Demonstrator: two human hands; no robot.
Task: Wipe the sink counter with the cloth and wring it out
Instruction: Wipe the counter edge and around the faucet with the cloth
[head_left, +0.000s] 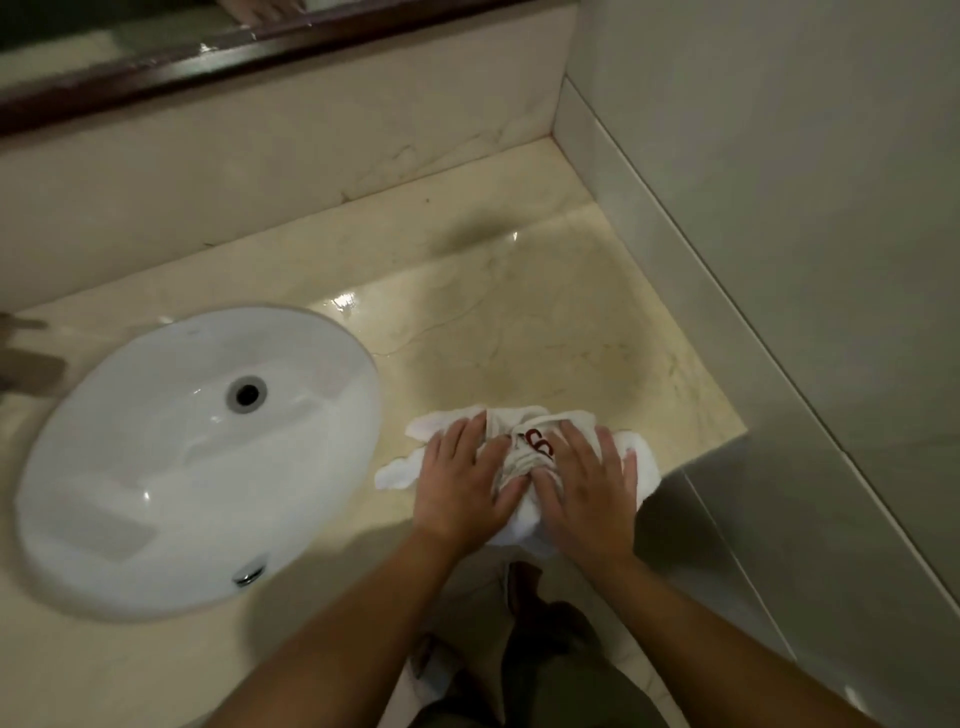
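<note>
My left hand (465, 478) and right hand (587, 488) press flat, fingers spread, on the bunched white cloth (524, 452) at the counter's (545, 322) front edge, right of the sink (171, 467).

**Cloth at the tabletop's front edge, sink to its left**

The sink (197, 462) is set into the left part of the tabletop (519, 312), its drain (246, 394) toward the back. The cloth (524, 457) lies bunched on the tabletop at the front edge, right of the sink and apart from it. The left hand (462, 478) and the right hand (587, 483) rest flat on the cloth, side by side. A wall (779, 208) borders the tabletop's right edge; a backsplash (260, 182) runs along the rear edge.
</note>
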